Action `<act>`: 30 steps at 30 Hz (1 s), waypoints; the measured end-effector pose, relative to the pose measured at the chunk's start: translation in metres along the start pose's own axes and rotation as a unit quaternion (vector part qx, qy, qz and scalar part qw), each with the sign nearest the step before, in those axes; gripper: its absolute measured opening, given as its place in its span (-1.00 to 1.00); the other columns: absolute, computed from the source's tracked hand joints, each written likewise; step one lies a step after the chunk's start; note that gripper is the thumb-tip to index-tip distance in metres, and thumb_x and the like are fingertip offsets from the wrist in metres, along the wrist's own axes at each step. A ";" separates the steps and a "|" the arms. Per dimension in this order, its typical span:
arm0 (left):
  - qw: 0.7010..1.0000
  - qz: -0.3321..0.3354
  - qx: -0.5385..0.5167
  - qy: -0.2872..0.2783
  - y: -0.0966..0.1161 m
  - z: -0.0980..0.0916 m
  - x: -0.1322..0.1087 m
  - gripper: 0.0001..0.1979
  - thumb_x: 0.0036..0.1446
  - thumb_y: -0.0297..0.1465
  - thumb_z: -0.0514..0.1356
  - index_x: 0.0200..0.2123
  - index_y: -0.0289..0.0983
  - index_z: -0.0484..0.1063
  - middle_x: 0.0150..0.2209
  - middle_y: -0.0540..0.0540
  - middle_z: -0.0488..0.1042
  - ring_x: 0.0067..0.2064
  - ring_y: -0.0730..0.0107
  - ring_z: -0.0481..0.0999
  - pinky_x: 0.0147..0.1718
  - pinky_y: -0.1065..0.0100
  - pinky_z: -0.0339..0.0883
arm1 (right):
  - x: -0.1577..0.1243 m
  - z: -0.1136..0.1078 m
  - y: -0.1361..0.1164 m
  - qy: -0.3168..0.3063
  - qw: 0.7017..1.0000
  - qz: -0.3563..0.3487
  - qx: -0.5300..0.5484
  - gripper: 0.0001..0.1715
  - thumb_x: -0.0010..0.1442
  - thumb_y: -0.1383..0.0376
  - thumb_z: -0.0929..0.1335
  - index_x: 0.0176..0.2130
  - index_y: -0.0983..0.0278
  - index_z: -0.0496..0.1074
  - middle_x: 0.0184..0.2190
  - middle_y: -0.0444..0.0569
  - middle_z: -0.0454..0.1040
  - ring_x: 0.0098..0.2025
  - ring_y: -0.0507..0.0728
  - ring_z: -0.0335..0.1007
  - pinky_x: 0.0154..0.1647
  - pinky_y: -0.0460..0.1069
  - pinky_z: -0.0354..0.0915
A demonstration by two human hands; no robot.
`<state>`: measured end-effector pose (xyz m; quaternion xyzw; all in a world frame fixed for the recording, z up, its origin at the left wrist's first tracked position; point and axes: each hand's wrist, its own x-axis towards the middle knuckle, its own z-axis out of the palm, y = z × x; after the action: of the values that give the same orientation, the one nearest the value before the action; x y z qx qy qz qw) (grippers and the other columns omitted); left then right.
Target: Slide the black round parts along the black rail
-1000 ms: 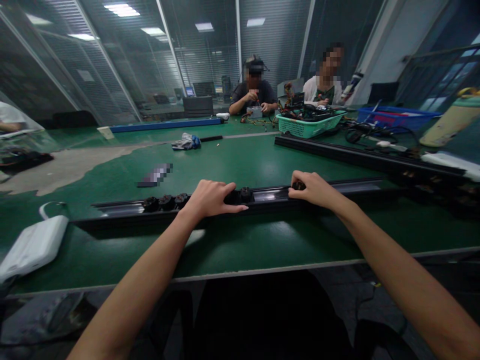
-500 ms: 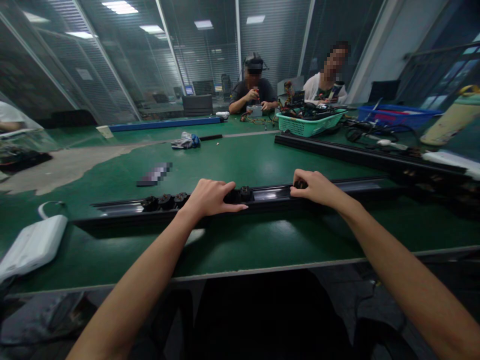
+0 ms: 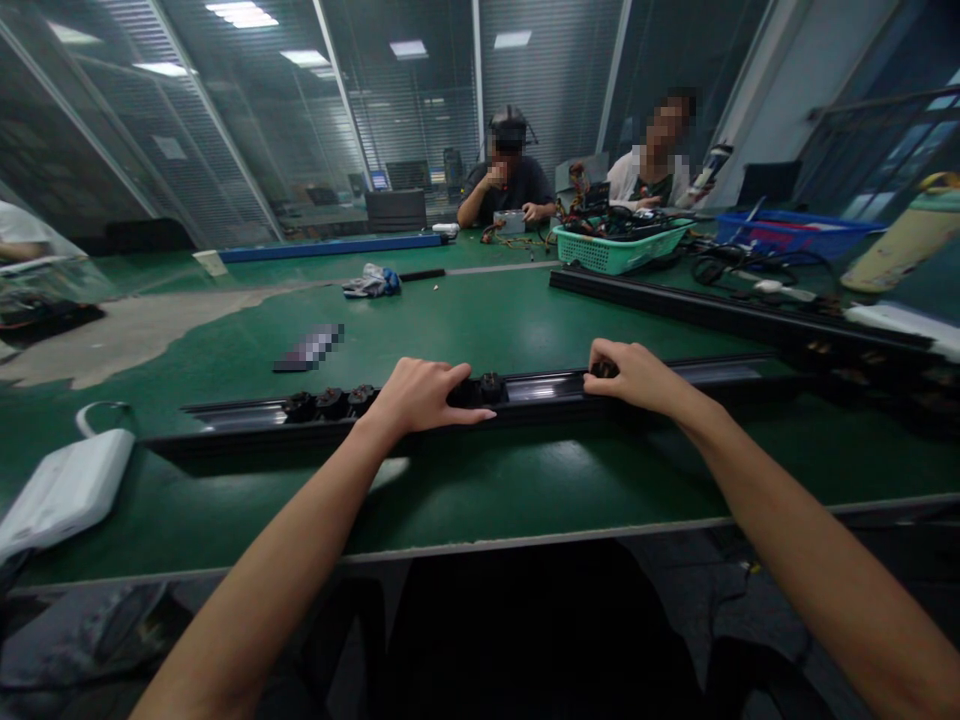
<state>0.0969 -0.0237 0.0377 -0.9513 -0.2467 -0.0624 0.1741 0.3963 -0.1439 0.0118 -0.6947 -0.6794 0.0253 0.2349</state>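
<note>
A long black metal channel (image 3: pixel 544 388) lies across the green table in front of me. Several black round sockets stand in its left part, among them one socket (image 3: pixel 298 405) near the left end and another socket (image 3: pixel 491 386) just right of my left hand. My left hand (image 3: pixel 416 395) straddles the channel, fingers over the far side and thumb stretched along the near wall, covering part of the row. Farther right, my right hand (image 3: pixel 626 372) pinches a dark round socket (image 3: pixel 604 369) inside the channel; much of it is hidden by the fingers.
A second black channel (image 3: pixel 675 298) lies behind to the right. Beyond are a green basket (image 3: pixel 611 250) of cables, a blue tray (image 3: pixel 795 232), gloves (image 3: pixel 371 282) and a phone-like flat object (image 3: pixel 309 348). At left sits a white device (image 3: pixel 71 490). Two people sit across the table.
My right hand has shifted very slightly to the right with the socket. My left hand stays put. Across the table, one person's hand has risen and the other person's held object has moved right.
</note>
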 end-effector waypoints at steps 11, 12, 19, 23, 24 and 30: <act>1.000 0.004 0.008 0.005 0.000 0.001 0.000 -0.23 0.06 0.30 -0.16 -0.21 -0.23 0.45 -0.34 -0.19 0.57 -0.37 0.19 0.52 -0.49 0.32 -0.09 | -0.001 -0.002 0.001 -0.012 1.000 0.005 0.002 -0.82 0.05 0.17 0.34 -0.39 0.21 0.26 -0.44 -0.05 0.45 -0.39 0.11 0.32 -0.37 -0.02 0.16; 1.000 0.003 0.009 0.003 0.000 0.001 0.000 -0.24 0.06 0.30 -0.15 -0.22 -0.22 0.45 -0.34 -0.18 0.57 -0.37 0.19 0.52 -0.49 0.32 -0.10 | -0.001 -0.001 0.001 -0.011 1.000 0.005 0.003 -0.82 0.05 0.17 0.34 -0.39 0.20 0.27 -0.44 -0.05 0.45 -0.40 0.11 0.32 -0.37 -0.02 0.16; 1.000 0.004 0.010 0.001 0.000 0.000 0.000 -0.23 0.06 0.30 -0.17 -0.21 -0.22 0.44 -0.34 -0.17 0.57 -0.36 0.19 0.53 -0.50 0.32 -0.12 | -0.001 -0.002 0.003 -0.011 1.000 0.001 0.006 -0.81 0.04 0.17 0.34 -0.39 0.20 0.27 -0.45 -0.06 0.45 -0.41 0.11 0.32 -0.38 -0.02 0.15; 1.000 0.008 0.009 0.002 0.000 0.001 0.000 -0.22 0.06 0.30 -0.19 -0.21 -0.23 0.44 -0.34 -0.18 0.57 -0.36 0.17 0.52 -0.49 0.31 -0.12 | -0.001 -0.002 0.002 -0.007 1.000 0.001 0.000 -0.81 0.04 0.17 0.34 -0.40 0.20 0.25 -0.45 -0.06 0.43 -0.41 0.11 0.31 -0.38 -0.02 0.14; 1.000 0.007 0.009 0.002 0.000 0.001 0.000 -0.21 0.06 0.31 -0.19 -0.21 -0.23 0.44 -0.34 -0.18 0.57 -0.36 0.17 0.52 -0.49 0.32 -0.13 | -0.001 -0.002 0.002 -0.005 1.000 -0.001 -0.003 -0.81 0.05 0.17 0.33 -0.40 0.20 0.24 -0.45 -0.06 0.43 -0.41 0.11 0.30 -0.38 -0.02 0.14; 1.000 0.004 0.009 -0.001 0.000 0.000 0.000 -0.21 0.06 0.31 -0.18 -0.20 -0.23 0.45 -0.34 -0.19 0.57 -0.35 0.17 0.53 -0.49 0.33 -0.10 | -0.002 -0.003 0.002 -0.011 1.000 0.000 0.008 -0.82 0.05 0.16 0.33 -0.40 0.20 0.26 -0.44 -0.05 0.45 -0.40 0.12 0.32 -0.37 -0.01 0.15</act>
<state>0.0969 -0.0234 0.0378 -0.9506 -0.2441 -0.0582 0.1828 0.3989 -0.1466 0.0135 -0.6922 -0.6819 0.0377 0.2331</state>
